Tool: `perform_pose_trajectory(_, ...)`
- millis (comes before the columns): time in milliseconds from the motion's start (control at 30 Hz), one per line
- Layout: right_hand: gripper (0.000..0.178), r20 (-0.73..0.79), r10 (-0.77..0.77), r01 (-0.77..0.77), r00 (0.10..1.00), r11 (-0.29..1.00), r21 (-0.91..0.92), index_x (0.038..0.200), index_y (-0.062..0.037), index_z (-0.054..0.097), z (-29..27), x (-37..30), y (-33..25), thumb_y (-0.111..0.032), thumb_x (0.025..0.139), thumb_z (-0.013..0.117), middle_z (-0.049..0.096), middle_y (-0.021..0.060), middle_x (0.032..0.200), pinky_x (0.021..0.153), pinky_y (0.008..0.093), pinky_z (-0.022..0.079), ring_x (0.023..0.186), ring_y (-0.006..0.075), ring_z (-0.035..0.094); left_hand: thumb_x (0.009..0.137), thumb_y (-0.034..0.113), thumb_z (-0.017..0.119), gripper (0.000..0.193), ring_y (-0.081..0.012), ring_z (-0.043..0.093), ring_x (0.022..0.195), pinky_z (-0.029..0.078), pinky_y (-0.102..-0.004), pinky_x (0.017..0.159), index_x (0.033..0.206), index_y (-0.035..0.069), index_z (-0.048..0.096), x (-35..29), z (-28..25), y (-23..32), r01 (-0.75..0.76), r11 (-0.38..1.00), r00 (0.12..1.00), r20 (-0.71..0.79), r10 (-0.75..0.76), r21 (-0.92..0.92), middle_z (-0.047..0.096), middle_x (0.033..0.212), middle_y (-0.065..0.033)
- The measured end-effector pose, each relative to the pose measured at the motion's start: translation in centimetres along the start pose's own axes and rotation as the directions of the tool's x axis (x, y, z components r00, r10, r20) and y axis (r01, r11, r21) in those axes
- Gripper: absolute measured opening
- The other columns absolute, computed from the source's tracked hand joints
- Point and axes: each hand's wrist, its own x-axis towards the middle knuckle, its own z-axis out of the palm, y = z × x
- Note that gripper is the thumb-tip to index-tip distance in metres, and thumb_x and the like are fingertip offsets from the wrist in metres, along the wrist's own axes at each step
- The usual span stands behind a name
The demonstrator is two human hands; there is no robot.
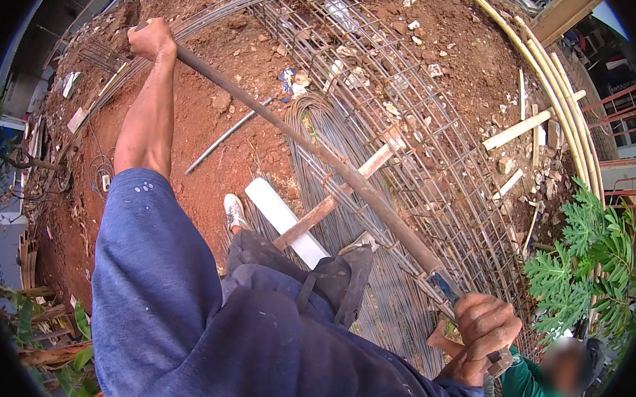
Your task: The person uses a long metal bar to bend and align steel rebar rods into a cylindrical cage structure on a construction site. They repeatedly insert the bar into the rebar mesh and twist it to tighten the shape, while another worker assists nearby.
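Note:
A long rusty metal pipe (300,138) crosses diagonally in front of me. Its upper left end is in my left hand (152,40), closed in a fist with the arm stretched out. Down at the lower right, just past a blue section (447,284) of the pipe, my right hand (487,326) has its fingers wrapped round the lower end. A small metal piece (500,363) sticks out below that hand; its kind is unclear. Beneath the pipe lie a bundle of thin steel rods (322,154) and a rebar cage (418,112).
A weathered wooden strip (312,217) and a white board (275,208) lie by my feet. A grey metal tube (220,142) rests on the red soil. Another person (529,380) in green is close by at the lower right. Bamboo poles (555,89) and leafy plants (577,263) line the right.

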Motion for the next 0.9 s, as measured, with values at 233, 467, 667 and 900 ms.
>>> perform_pose_trajectory(233,0.028,0.027,-0.092,0.09,0.995,0.995,0.045,0.074,-0.0042,0.065,0.4,-4.5,0.5,-0.023,0.076,0.087,0.053,0.0014,0.053,0.053,0.0364,0.042,0.046,0.019,0.051,0.071,0.015,0.067,0.02,-0.0369,0.07,0.072,0.055,-0.0482,0.072,0.08,-0.003,0.066,0.2,0.4,0.5,-0.022,0.992,0.994,-0.1,0.034,0.125,0.07,0.077,-0.0203)
perform_pose_trajectory(467,0.041,-0.212,0.008,-0.039,0.977,0.989,-0.144,0.066,-0.0045,0.059,7.8,6.2,1.3,-0.037,0.081,0.079,0.049,0.0006,0.051,0.053,0.0339,0.043,0.044,0.0175,0.049,0.086,0.013,0.064,0.016,-0.0174,0.059,0.043,0.05,-0.0332,0.041,0.08,0.002,0.056,-1.6,-7.0,-1.5,0.206,0.893,0.95,0.302,-0.084,-0.4,0.061,0.059,-0.0083)
perform_pose_trajectory(667,0.026,-0.663,-0.018,-0.164,0.748,0.964,-0.211,0.079,-0.0009,0.058,15.4,21.9,7.6,-0.02,0.093,0.069,0.049,0.0001,0.061,0.045,0.0255,0.031,0.049,0.0087,0.042,0.088,0.008,0.064,0.019,-0.007,0.05,0.04,0.041,-0.0217,0.034,0.077,0.006,0.05,-7.6,-17.3,0.3,0.366,0.548,0.802,0.554,0.225,-0.752,0.052,0.055,0.0001)
perform_pose_trajectory(900,0.032,-0.157,-0.107,0.055,0.982,0.952,-0.302,0.077,-0.0056,0.052,16.6,37.0,0.6,-0.028,0.1,0.053,0.03,-0.0044,0.054,0.051,0.0206,0.029,0.044,0.0062,0.025,0.087,0.007,0.067,0.018,-0.0062,0.054,0.045,0.042,-0.0226,0.037,0.074,0.004,0.055,-5.2,-21.3,3.6,0.148,0.516,0.681,0.465,0.565,-0.844,0.054,0.056,-0.0016)
